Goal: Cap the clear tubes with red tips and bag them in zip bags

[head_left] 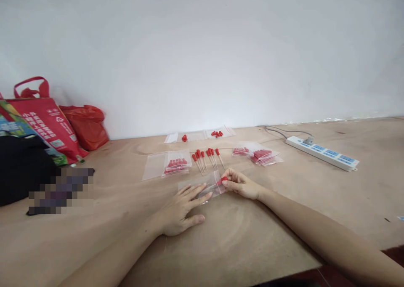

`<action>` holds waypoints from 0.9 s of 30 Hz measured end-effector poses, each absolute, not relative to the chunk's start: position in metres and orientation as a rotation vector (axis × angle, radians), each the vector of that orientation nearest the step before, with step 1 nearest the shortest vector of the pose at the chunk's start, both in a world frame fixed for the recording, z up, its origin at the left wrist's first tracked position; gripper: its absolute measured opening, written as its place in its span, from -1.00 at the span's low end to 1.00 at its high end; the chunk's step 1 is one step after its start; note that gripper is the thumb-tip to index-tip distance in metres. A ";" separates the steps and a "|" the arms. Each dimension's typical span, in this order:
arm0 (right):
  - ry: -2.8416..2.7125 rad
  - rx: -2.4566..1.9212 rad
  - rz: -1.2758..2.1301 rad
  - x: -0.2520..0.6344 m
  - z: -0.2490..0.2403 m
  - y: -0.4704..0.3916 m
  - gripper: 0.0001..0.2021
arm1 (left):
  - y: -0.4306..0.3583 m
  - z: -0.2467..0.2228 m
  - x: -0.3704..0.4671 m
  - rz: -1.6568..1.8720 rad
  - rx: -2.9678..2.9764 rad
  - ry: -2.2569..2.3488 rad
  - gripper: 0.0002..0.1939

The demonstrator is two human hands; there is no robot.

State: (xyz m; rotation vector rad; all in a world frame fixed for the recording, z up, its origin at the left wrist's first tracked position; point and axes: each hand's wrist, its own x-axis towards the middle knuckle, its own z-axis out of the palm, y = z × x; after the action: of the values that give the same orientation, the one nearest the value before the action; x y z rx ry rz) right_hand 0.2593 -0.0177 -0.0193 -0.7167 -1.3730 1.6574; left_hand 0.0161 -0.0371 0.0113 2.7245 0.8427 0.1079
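Note:
A clear zip bag [216, 187] lies on the table with my left hand [181, 209] pressed flat over its left part, fingers spread. At the bag's right end, the thumb and fingers of my right hand [242, 185] pinch the red bulb of a dropper [224, 180]. Its thin stem seems to reach into the bag, though plastic glare blurs it. Just beyond my hands, several loose red-bulbed droppers [211, 155] lie in a fan, bulbs pointing away. To their left are zip bags with red bulbs [177, 163]; more filled bags [261, 154] lie to the right.
Along the wall, zip bags [202, 136] hold small red pieces. A white power strip [322, 153] with a plugged-in cord sits at the right. At the left stand a red shopping bag [50, 123], a red plastic bag [88, 127] and a black item [25, 169].

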 end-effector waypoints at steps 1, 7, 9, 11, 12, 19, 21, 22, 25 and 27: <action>-1.393 -0.744 1.634 0.259 -0.020 -0.017 -0.68 | -0.037 0.011 0.016 0.118 2.722 0.843 -0.45; -1.617 -0.899 1.481 0.268 -0.020 -0.010 -0.69 | -0.033 0.008 0.006 0.187 2.708 0.804 -0.54; -1.769 -0.901 1.364 0.272 -0.018 -0.009 -0.70 | -0.033 0.009 0.004 0.221 2.713 0.772 -0.56; -1.916 -0.878 1.214 0.274 -0.016 -0.008 -0.70 | -0.033 0.011 0.002 0.255 2.706 0.766 -0.56; -1.969 -0.869 1.157 0.275 -0.014 -0.008 -0.70 | -0.033 0.012 0.002 0.275 2.697 0.776 -0.55; -1.835 -0.936 1.277 0.278 -0.009 -0.013 -0.67 | -0.032 0.011 0.001 0.379 2.619 0.871 -0.56; -1.777 -0.961 1.316 0.276 -0.012 -0.014 -0.68 | -0.031 0.010 0.001 0.362 2.615 0.883 -0.57; -1.756 -0.971 1.321 0.274 -0.014 -0.015 -0.68 | -0.031 0.009 0.001 0.346 2.613 0.886 -0.56; -1.684 -0.958 1.324 0.269 -0.018 -0.015 -0.63 | -0.030 0.008 0.000 0.321 2.605 0.876 -0.56; -1.654 -0.954 1.326 0.267 -0.019 -0.016 -0.61 | -0.029 0.008 0.000 0.343 2.602 0.847 -0.56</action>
State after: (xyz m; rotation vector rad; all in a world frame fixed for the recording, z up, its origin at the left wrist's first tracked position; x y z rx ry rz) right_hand 0.2666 -0.0159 -0.0185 -0.9538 -1.6536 1.3264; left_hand -0.0003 -0.0294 0.0078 2.6020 0.8472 0.3431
